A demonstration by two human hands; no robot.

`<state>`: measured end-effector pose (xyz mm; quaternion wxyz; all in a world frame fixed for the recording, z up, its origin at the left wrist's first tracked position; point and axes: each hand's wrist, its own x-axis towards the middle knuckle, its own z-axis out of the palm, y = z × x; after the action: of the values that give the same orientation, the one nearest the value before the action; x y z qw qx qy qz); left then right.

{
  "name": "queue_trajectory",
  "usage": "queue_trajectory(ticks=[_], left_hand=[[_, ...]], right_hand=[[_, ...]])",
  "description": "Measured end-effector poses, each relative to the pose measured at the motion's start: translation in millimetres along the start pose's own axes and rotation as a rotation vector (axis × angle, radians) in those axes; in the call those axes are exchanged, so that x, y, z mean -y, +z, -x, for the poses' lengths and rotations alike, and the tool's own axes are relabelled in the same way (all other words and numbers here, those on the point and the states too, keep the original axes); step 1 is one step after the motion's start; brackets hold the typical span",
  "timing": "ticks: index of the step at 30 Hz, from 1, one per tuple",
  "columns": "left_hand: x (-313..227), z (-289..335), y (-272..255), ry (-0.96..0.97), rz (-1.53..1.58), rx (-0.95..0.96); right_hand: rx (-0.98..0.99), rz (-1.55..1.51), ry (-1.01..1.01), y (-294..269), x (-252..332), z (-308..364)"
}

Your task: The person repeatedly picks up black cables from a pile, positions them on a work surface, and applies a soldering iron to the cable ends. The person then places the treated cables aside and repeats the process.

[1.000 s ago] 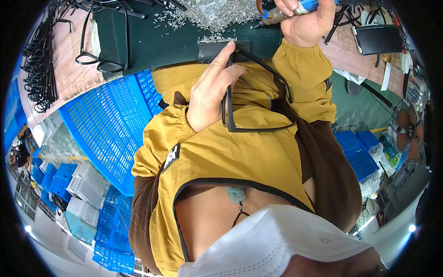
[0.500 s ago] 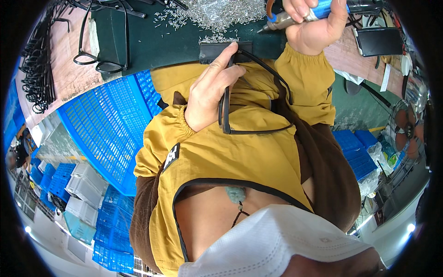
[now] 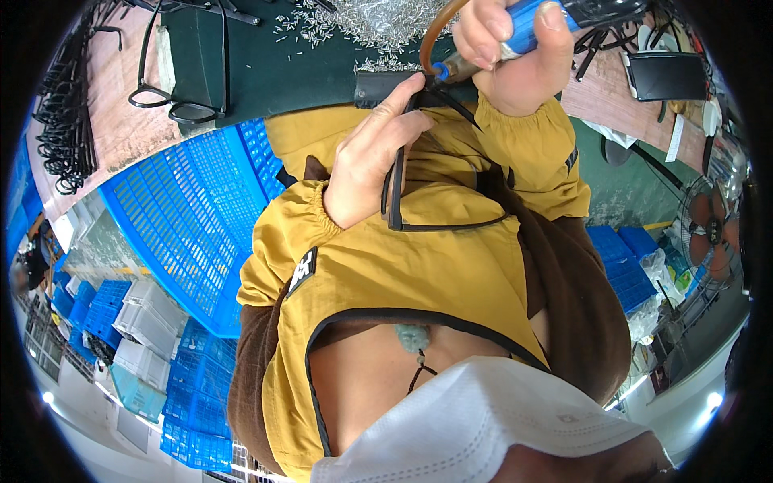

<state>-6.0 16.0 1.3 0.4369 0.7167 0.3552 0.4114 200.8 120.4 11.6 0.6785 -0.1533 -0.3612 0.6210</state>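
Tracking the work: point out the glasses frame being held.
The black frame over the yellow smock, in the left hand; the upper left frame sits on the bench, unheld.

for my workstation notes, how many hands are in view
2: the left hand on a black glasses frame, the right hand around a blue tool. Others could be hidden.

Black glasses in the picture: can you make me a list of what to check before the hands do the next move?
1. Left hand holding the black glasses: ok.
2. Right hand gripping the blue tool: ok.
3. Tool's tip touching the glasses: cannot tell; its end is lost among dark parts.
4. Black block free of neighbouring clutter: not ok; small metal pieces lie right by its far edge.
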Motion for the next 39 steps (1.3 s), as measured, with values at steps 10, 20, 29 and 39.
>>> queue_trajectory(ticks=[10, 20, 29, 39], left_hand=[[7.4, 4.0, 1.7, 0.041, 0.020, -0.011], [0.4, -10.2, 5.6, 0.106, 0.035, -0.126], [-29.0, -8.6, -5.8, -1.220, 1.442, 0.234], [-8.2, -9.2, 11.9, -1.227, 1.609, 0.050]], right_hand=[[-0.086, 0.163, 0.052, 14.7, 1.1, 2.2], [-0.025, -0.215, 0.090, 0.5, -0.4, -14.2], [-0.181, 0.107, -0.143, -18.4, 22.7, -27.8], [0.064, 0.041, -0.044, 1.0, 14.7, 20.1]])
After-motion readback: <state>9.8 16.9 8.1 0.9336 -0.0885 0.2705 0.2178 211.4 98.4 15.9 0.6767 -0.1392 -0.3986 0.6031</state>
